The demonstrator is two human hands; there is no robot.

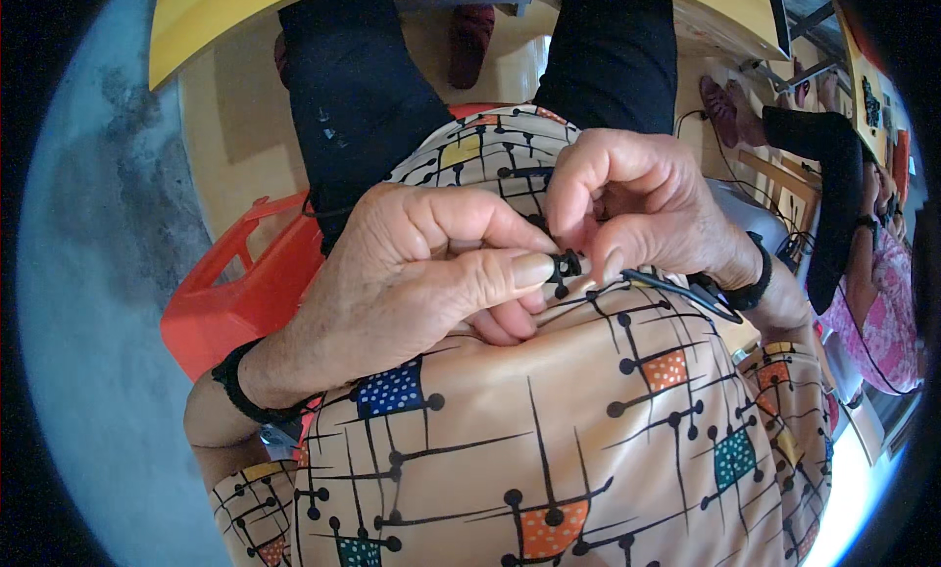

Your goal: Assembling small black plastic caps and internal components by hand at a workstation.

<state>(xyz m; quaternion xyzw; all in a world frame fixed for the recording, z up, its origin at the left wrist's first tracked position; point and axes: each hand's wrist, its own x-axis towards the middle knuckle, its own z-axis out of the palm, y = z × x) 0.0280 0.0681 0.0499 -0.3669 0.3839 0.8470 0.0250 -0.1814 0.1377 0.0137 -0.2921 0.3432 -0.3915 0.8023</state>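
1. Head view: the left hand (412, 273) and right hand (637, 209) meet at centre, just above the patterned shirt (549, 420).
2. Left thumb and forefinger pinch a small black clip (566, 268); the right fingertips (598, 263) touch it from 3 o'clock.
3. A thin black cable (676, 285) runs from the clip toward 3 o'clock, under the right wrist.
4. A red stool (230, 293) sits at 9 o'clock.
5. Another person's dark sleeve (833, 175) shows at 2 o'clock.
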